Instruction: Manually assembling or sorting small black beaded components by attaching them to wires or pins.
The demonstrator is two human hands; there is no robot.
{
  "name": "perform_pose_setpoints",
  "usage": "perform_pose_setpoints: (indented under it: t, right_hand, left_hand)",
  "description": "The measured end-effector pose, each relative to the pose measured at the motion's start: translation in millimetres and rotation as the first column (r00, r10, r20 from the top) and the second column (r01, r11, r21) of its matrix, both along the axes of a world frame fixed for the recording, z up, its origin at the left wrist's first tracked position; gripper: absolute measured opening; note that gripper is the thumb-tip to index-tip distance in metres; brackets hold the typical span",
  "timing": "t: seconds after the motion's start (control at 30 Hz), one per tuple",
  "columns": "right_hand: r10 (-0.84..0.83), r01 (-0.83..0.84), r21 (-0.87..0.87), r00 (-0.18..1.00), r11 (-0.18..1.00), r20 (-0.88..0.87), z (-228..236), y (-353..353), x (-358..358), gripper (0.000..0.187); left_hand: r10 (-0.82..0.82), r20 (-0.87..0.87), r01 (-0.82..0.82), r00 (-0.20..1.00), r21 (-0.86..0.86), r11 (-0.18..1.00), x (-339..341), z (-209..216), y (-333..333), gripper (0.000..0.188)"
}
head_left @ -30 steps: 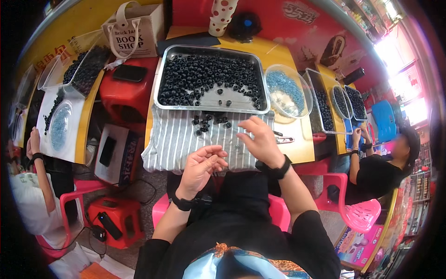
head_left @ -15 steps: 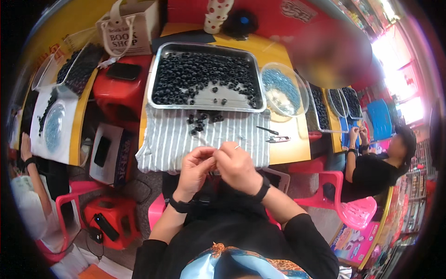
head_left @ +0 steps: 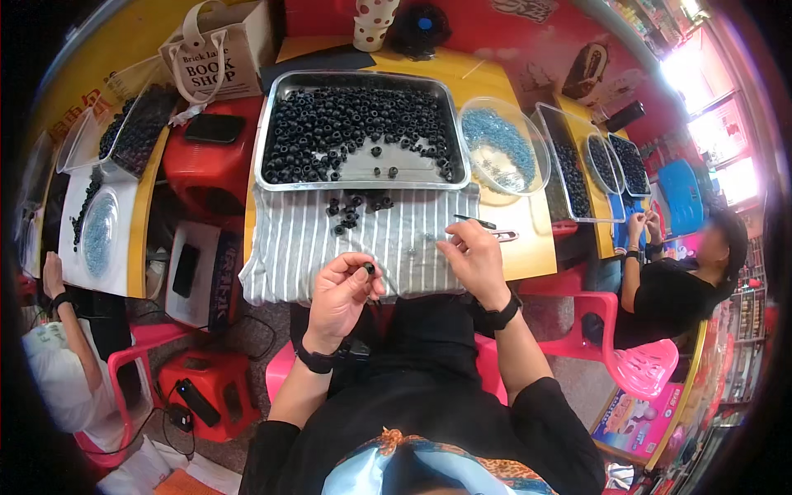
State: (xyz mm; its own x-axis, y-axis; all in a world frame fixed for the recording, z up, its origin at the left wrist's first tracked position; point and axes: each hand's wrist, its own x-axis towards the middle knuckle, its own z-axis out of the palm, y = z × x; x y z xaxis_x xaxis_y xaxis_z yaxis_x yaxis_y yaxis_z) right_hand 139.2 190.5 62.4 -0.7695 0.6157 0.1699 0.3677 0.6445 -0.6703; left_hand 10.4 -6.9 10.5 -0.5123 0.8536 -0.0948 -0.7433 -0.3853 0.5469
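A small round black bead (head_left: pixel 369 268) with a hole is pinched between the thumb and fingertips of my left hand (head_left: pixel 337 295), just off the cloth's near edge. My right hand (head_left: pixel 476 262) hovers at the right part of the grey striped cloth (head_left: pixel 289 243), its fingers bent and a little apart. I make out nothing held in it. Beyond its fingers lie a dark slim tool (head_left: pixel 476 221) and small thread snips (head_left: pixel 505 236). Several loose black beads (head_left: pixel 351 213) lie on the cloth. Tiny pale bits (head_left: pixel 428 239) rest near my right fingertips.
A metal tray (head_left: pixel 363 185) of black beads stands beyond the cloth. Right of it is a clear round dish (head_left: pixel 507 188) with tiny blue beads. A red stool (head_left: pixel 202 161) bears a phone. People sit at tables on both sides; a pink chair (head_left: pixel 615 330) stands at right.
My hands, together half a second ago, have parted. The right has moved right toward the tools, and the bead in my left hand now shows.
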Motion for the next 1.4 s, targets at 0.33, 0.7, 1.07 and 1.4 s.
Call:
perform_pose_setpoints:
  t: [0.33, 0.7, 1.07, 1.4]
  right_hand:
    - [0.175, -0.201, -0.239, 0.976, 0.95, -0.127, 10, -28, -18, 0.01]
    - [0.354, -0.387, -0.186, 0.916, 0.903, -0.187, 12, -62, -40, 0.011]
    - [0.313, -0.315, 0.417, 0.947, 0.852, 0.077, 18, -97, -40, 0.022]
    - [0.138, -0.124, 0.081, 0.971, 0.989, -0.197, 7, -25, -60, 0.011]
  left_hand:
    - [-0.023, 0.004, 0.023, 1.0, 0.021, 0.999, -1, -7, -3, 0.019]
    - [0.006, 0.046, -0.006, 0.999, -0.003, 1.0, 2, -4, -3, 0.018]
    - [0.162, -0.197, -0.167, 0.967, -0.009, 0.986, 12, -7, 3, 0.017]
    - [0.107, 0.065, -0.109, 0.992, 0.026, 0.994, 4, -10, -4, 0.018]
